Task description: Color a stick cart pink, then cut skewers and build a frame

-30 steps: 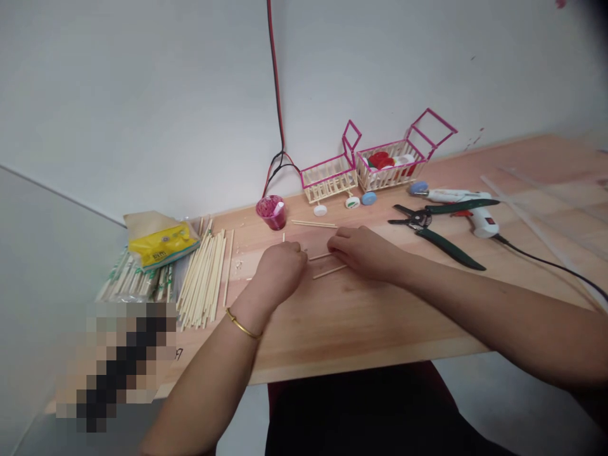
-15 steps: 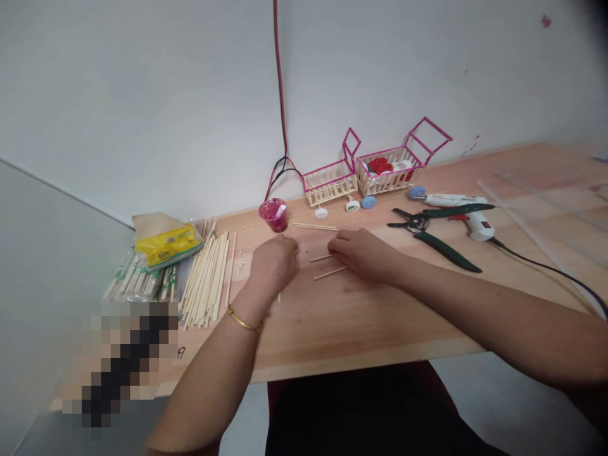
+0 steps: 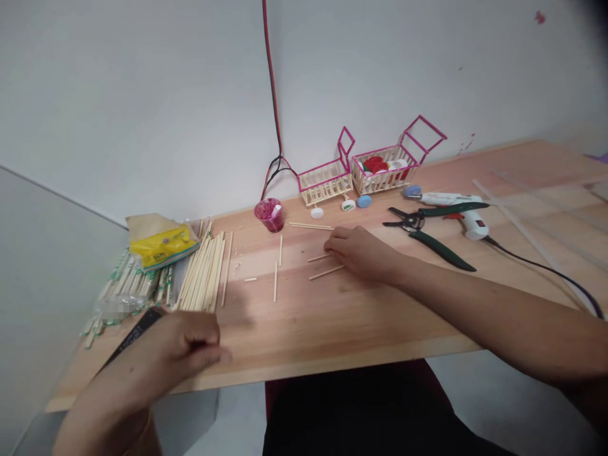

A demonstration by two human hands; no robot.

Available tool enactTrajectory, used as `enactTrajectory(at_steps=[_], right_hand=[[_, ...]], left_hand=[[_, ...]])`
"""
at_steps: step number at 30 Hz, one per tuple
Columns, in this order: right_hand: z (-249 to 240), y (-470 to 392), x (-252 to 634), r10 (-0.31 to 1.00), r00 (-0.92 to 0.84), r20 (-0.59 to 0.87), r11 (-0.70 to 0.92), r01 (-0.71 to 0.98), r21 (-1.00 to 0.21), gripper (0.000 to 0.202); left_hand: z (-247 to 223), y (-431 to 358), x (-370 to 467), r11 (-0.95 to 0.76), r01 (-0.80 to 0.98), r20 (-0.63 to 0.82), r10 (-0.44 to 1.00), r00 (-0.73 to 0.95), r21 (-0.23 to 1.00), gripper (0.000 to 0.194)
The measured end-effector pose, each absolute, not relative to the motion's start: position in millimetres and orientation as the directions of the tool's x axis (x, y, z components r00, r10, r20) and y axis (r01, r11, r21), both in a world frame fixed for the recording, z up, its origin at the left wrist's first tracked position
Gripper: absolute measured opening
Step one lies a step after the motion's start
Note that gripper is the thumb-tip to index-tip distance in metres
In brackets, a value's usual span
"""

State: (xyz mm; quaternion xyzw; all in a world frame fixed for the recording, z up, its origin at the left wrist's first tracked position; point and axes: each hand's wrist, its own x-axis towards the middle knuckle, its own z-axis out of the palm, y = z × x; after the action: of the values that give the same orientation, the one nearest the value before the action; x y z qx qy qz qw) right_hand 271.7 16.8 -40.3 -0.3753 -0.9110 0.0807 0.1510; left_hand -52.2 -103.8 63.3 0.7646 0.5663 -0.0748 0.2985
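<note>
My left hand (image 3: pixel 192 342) hangs over the lower left of the table, just in front of a pile of long wooden sticks (image 3: pixel 202 272). Its fingers are loosely curled, the thumb stands apart and a little blurred, and nothing shows between them. Partly behind that wrist lies a black flat object (image 3: pixel 135 332). My right hand (image 3: pixel 354 250) rests mid-table with bent fingers closed on the end of a short wooden stick (image 3: pixel 319 258). A second short stick (image 3: pixel 325 273) runs under the same hand. Further left lie two cut sticks (image 3: pixel 275 282) and a tiny stub (image 3: pixel 250 279).
Behind stand a small stick cart (image 3: pixel 325 183) and a fuller cart (image 3: pixel 384 171), near a cup with purple stain (image 3: pixel 270 215). Green-handled wire strippers (image 3: pixel 439 250) and a white glue gun (image 3: pixel 472 221) lie right. A yellow packet (image 3: pixel 164 247) tops bagged sticks (image 3: pixel 130 285).
My left hand has moved from mid-table down and left, uncovering the cut sticks and the stub. My right hand stays on the short sticks; the view has shifted slightly.
</note>
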Motion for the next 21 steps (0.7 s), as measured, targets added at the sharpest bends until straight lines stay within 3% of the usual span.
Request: enactTrajectory(at_steps=[2, 3, 7, 11, 15, 21], right_hand=[[-37.6, 16.4, 271.2, 0.709, -0.668, 0.228, 0.704, 0.647, -0.293, 0.024], [-36.0, 15.8, 270.8, 0.708, -0.668, 0.23, 0.704, 0.639, -0.312, 0.024], [-30.4, 10.9, 269.0, 0.682, -0.698, 0.216, 0.718, 0.584, -0.378, 0.021], [-27.9, 6.0, 269.6, 0.648, -0.742, 0.17, 0.731, 0.543, -0.413, 0.021], [-26.5, 7.5, 273.5, 0.669, -0.721, 0.18, 0.721, 0.571, -0.392, 0.021], [-25.2, 10.3, 278.5, 0.683, -0.717, 0.139, 0.703, 0.594, -0.391, 0.02]], left_hand=[[61.0, -115.6, -56.4, -0.142, 0.892, -0.552, 0.741, 0.383, 0.429, 0.015], [60.9, -118.0, -55.3, -0.142, 0.886, -0.568, 0.719, 0.4, 0.442, 0.017], [61.6, -97.5, -31.5, -0.211, 0.844, -0.427, 0.787, 0.446, 0.493, 0.023], [46.5, -43.4, 3.7, -0.157, 0.953, -0.182, 0.961, 0.208, 0.259, 0.03], [18.6, 1.5, 27.6, -0.135, 0.99, -0.143, 0.98, 0.139, 0.037, 0.028], [-5.3, 18.4, 37.1, -0.047, 0.999, -0.175, 0.983, 0.05, 0.019, 0.024]])
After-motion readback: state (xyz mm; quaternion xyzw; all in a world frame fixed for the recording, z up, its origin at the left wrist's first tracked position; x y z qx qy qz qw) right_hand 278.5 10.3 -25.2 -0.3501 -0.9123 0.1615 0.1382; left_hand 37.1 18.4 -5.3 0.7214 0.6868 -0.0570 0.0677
